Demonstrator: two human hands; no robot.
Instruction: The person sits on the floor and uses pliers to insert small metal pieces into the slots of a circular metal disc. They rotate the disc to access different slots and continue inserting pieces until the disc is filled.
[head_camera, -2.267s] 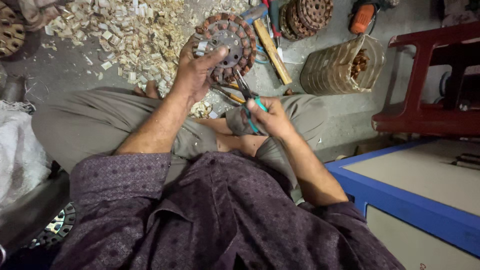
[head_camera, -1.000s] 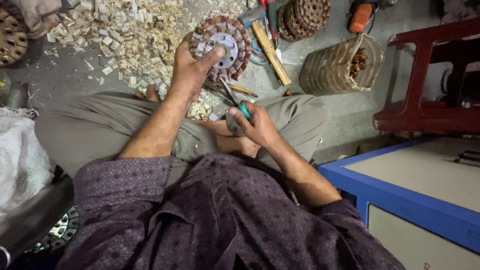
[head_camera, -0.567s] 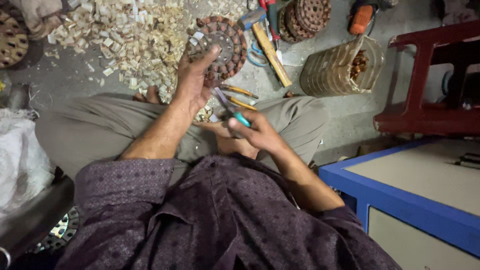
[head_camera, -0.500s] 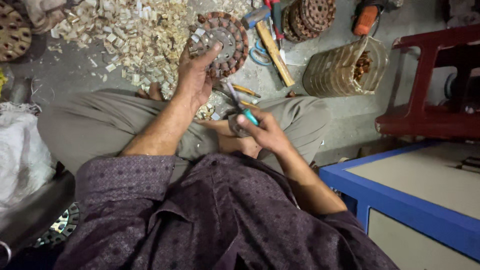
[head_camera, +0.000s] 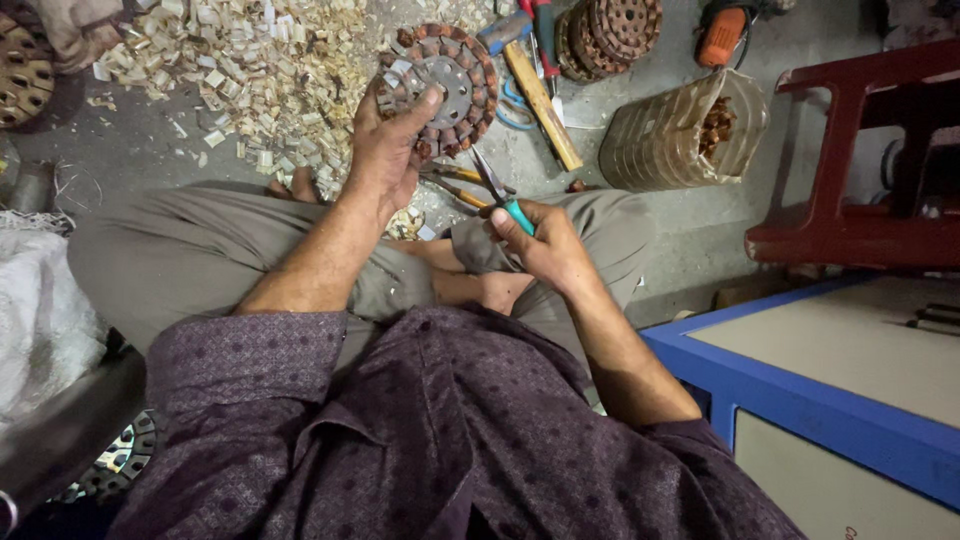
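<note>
A round motor stator (head_camera: 440, 90), rusty brown with copper coils ringing a grey metal hub, stands tilted on the floor before the person's crossed legs. The left hand (head_camera: 385, 150) grips its near edge. The right hand (head_camera: 545, 245), just beside, clasps teal-handled pliers (head_camera: 497, 188) pointing toward it. Pale scraps (head_camera: 260, 70) litter the floor behind.

Left hand (head_camera: 385, 160) covers lower-left part of round wound stator (head_camera: 440, 88); right hand (head_camera: 540, 245) hides handles of teal-gripped pliers (head_camera: 497, 190), jaw tips too small to tell; stacked stators (head_camera: 610, 30) cut by top edge; orange power tool (head_camera: 722, 30) cut by top edge; red stool (head_camera: 860, 160) cut by right edge; contents of clear plastic jar (head_camera: 680, 135) unclear.
</note>
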